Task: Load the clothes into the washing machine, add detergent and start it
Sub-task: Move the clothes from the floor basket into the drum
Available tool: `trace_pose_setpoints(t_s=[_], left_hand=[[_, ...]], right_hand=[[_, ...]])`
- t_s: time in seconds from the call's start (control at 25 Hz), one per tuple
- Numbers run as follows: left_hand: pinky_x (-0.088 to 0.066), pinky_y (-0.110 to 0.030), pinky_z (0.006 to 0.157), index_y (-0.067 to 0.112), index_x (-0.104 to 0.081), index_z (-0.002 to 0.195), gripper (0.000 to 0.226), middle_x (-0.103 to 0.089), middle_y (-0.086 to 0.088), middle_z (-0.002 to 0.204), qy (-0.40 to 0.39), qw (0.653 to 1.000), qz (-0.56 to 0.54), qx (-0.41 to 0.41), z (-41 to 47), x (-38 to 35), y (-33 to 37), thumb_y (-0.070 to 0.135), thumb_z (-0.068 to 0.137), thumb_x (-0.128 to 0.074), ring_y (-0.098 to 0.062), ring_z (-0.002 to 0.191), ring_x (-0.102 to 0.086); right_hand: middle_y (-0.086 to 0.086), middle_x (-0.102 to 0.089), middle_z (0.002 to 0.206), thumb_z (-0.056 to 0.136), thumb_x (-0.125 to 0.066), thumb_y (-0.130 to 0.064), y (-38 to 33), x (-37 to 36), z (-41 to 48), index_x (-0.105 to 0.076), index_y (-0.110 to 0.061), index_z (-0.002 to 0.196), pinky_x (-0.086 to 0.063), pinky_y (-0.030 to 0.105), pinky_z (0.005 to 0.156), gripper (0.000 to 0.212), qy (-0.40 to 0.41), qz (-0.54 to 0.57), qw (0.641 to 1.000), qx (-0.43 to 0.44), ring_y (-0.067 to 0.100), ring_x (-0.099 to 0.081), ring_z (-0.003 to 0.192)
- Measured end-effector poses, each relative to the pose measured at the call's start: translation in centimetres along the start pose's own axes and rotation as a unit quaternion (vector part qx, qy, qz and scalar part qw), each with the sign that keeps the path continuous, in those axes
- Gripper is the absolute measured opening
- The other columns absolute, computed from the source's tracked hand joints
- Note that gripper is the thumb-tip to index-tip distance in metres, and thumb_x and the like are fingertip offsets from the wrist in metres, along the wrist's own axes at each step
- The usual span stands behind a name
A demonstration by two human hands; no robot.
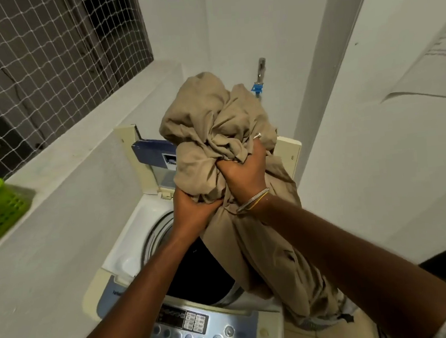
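khaki cloth (213, 121) bunched above both clenched hands, left (193, 211), right (243, 172), over the open washing machine (132, 256).

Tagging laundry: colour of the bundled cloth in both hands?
Plain tan/khaki cloth, no pattern; head view.

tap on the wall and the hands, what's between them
Head view: the bunched beige cloth gripped by the left hand and right hand fills that stretch to the tap.

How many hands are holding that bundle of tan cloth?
2. The left hand grips the crumpled tan cloth bundle at its lower left; the right hand clutches its middle, both above the open white top-loading washing machine.
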State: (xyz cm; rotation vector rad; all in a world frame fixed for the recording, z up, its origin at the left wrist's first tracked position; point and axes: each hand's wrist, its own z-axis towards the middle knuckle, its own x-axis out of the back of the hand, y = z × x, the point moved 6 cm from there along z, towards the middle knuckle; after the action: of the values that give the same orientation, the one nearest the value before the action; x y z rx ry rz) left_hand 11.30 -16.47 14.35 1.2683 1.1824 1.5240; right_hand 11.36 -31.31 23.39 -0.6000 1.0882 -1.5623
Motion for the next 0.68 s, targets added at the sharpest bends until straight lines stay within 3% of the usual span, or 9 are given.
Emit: trace_pose_setpoints(t_s=[0.04,0.12,0.16,0.24,0.32,0.36,0.48,0.6,0.68], left_hand=[[-0.038,-0.003,0.084,0.006,-0.044,0.141,0.109,-0.056,0.006,0.119,0.000,1.000,0.007,0.021,-0.1,0.7,-1.1,0.049,0.054,-0.094,-0.009,0.111,-0.055],[-0.043,-0.004,0.073,0.001,-0.046,0.139,0.088,-0.055,0.013,0.104,0.017,0.999,0.014,0.046,-0.4,2.4,-4.1,0.015,0.066,-0.092,0.002,0.094,-0.056],[-0.044,-0.007,0.071,0.005,-0.047,0.137,0.080,-0.054,0.015,0.101,0.023,0.998,0.019,0.060,-0.8,3.1,-5.4,0.003,0.069,-0.088,0.007,0.089,-0.053],[-0.043,-0.011,0.073,0.014,-0.047,0.131,0.070,-0.054,0.014,0.101,0.027,0.993,0.025,0.115,-1.1,3.7,-8.6,-0.003,0.074,-0.083,0.005,0.085,-0.052],[-0.044,-0.021,0.082,0.002,-0.051,0.129,0.063,-0.059,-0.002,0.111,-0.013,0.981,0.051,0.187,-0.9,3.6,-12.1,0.005,0.075,-0.084,-0.005,0.086,-0.057],[-0.046,-0.026,0.085,-0.004,-0.056,0.126,0.073,-0.062,-0.008,0.113,-0.029,0.974,0.058,0.215,-1.1,3.8,-13.6,0.017,0.065,-0.090,-0.014,0.089,-0.061],[-0.055,-0.021,0.072,0.012,-0.063,0.117,0.091,-0.071,0.002,0.100,-0.077,0.972,0.063,0.212,-2.3,4.3,-17.0,0.036,0.033,-0.089,-0.012,0.088,-0.069],[-0.059,-0.031,0.084,0.018,-0.057,0.129,0.103,-0.073,0.003,0.110,-0.118,0.965,0.071,0.221,-2.5,4.4,-19.5,0.037,0.036,-0.095,-0.017,0.103,-0.070],[-0.059,-0.031,0.080,0.024,-0.060,0.125,0.087,-0.074,0.004,0.105,-0.115,0.960,0.103,0.234,-2.1,4.8,-20.6,0.037,0.044,-0.089,-0.017,0.098,-0.071]], right_hand=[[0.005,-0.071,0.096,0.069,-0.075,-0.012,0.7,-0.8,-0.5,-0.063,-0.013,0.102,-0.055,0.026,0.085,0.036,-0.020,-0.002,1.000,0.007,0.014,-0.070,0.092],[0.011,-0.072,0.101,0.071,-0.078,-0.011,2.6,-2.4,-1.8,-0.064,-0.011,0.105,-0.057,0.038,0.089,0.036,-0.059,-0.008,0.998,0.010,0.022,-0.070,0.097],[0.012,-0.071,0.104,0.073,-0.079,-0.011,3.9,-3.1,-2.4,-0.064,-0.008,0.108,-0.056,0.043,0.091,0.038,-0.077,-0.018,0.997,0.009,0.024,-0.069,0.101],[0.011,-0.070,0.110,0.077,-0.079,-0.019,6.8,-4.1,-3.9,-0.063,-0.003,0.115,-0.054,0.048,0.093,0.044,-0.103,-0.063,0.993,0.005,0.025,-0.067,0.105],[0.008,-0.068,0.113,0.080,-0.076,-0.033,10.1,-4.5,-5.7,-0.063,-0.006,0.118,-0.052,0.046,0.094,0.049,-0.124,-0.134,0.983,-0.008,0.023,-0.065,0.107],[0.007,-0.067,0.115,0.081,-0.074,-0.039,11.7,-4.4,-6.6,-0.063,-0.008,0.120,-0.051,0.044,0.095,0.051,-0.141,-0.180,0.973,-0.016,0.022,-0.064,0.109],[0.003,-0.062,0.128,0.082,-0.070,-0.049,15.8,-3.4,-9.4,-0.059,-0.016,0.129,-0.047,0.038,0.102,0.058,-0.205,-0.293,0.933,-0.043,0.018,-0.058,0.120],[0.000,-0.056,0.135,0.079,-0.070,-0.051,19.5,-1.9,-11.9,-0.049,-0.024,0.136,-0.045,0.038,0.106,0.067,-0.268,-0.348,0.888,-0.135,0.019,-0.053,0.125],[0.005,-0.047,0.147,0.076,-0.069,-0.052,22.0,-1.4,-13.6,-0.036,-0.024,0.147,-0.043,0.041,0.108,0.084,-0.330,-0.422,0.822,-0.193,0.026,-0.048,0.131]])
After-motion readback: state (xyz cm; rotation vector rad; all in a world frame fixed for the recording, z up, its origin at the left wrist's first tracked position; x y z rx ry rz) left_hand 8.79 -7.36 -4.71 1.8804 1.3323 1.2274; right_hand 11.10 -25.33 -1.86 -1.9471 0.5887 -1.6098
